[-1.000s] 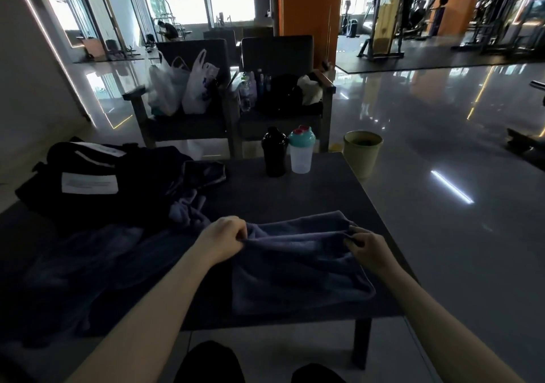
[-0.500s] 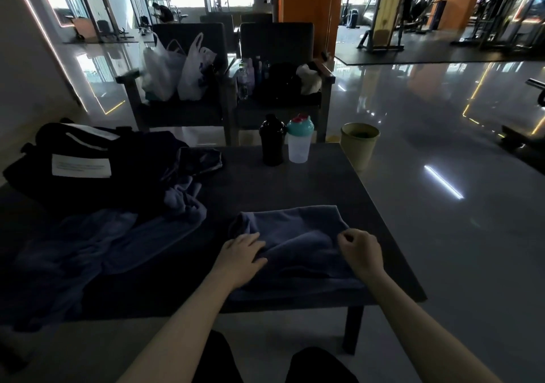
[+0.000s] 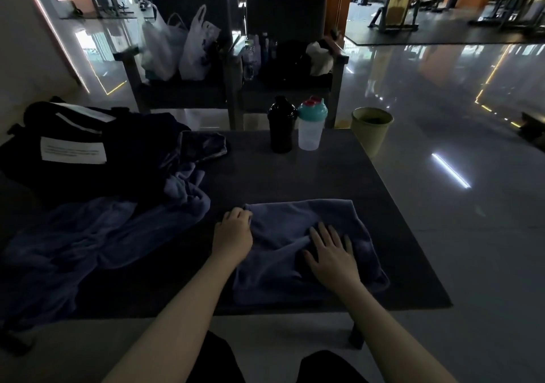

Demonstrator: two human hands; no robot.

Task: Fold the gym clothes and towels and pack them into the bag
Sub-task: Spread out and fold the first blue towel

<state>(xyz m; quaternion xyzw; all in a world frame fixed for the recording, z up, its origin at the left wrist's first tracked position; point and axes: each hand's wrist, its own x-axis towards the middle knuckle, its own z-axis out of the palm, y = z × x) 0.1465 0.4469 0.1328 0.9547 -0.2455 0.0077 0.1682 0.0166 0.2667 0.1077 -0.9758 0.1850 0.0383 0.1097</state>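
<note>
**Table** [image 3: 339,176]: dark and low, seen from above by a seated person. All places below are given from it.

**Folded towel** [image 3: 271,276]: blue-grey, a rumpled rectangle. It lies on the table at the near edge, right of the middle, with creases running across its centre.

**Left hand** [image 3: 233,232]: back of the hand upward, at the towel's far-left corner. The fingers are curled down round the cloth edge and grip it. The fingertips are tucked under and out of sight.

**Right hand** [image 3: 331,253]: palm down on the middle of the towel. The fingers are straight and spread, pressing the cloth flat and holding nothing.

**Loose cloth heap** [image 3: 88,241]: the same blue-grey, unfolded and bunched. It covers the table's left half and reaches the near-left edge.

**Black bag** [image 3: 59,135]: at the table's far-left end, behind the heap, with a white label on its top.

**Dark garment** [image 3: 203,146]: crumpled with a pale hem, on the table just right of the bag.

**Black shaker bottle** [image 3: 281,126]: upright at the table's far edge.

**Clear shaker bottle** [image 3: 311,129]: teal lid, upright. It stands just beside the black one, on its right.

**Green bin** [image 3: 371,132]: on the floor off the table's far-right corner.

**Two dark chairs** [image 3: 283,11]: beyond the table's far edge.

**White plastic bags** [image 3: 177,49]: on the left-hand chair's seat.
</note>
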